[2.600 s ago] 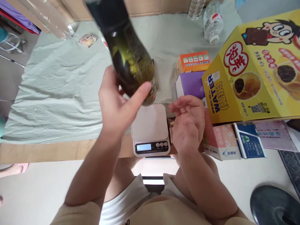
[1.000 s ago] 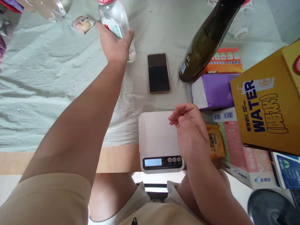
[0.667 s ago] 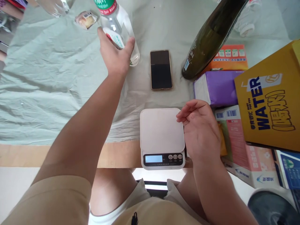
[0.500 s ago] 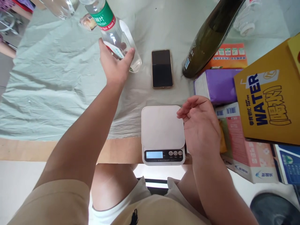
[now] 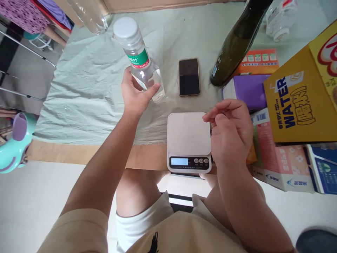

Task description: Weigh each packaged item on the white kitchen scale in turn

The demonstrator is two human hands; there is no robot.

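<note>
the left hand (image 5: 135, 96) is closed around the lower part of the water bottle (image 5: 140, 63), which is tilted. the right hand (image 5: 231, 131) holds nothing, fingers loosely curled, just beside the scale (image 5: 188, 135)

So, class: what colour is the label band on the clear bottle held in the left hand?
Green, on the clear bottle in the left hand; head view.

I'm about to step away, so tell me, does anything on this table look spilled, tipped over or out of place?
Nothing is spilled. A clear bottle lies on its side at the far right corner. The cloth is wrinkled. The water bottle tilts only because the left hand grips it; the scale sits bare.
</note>
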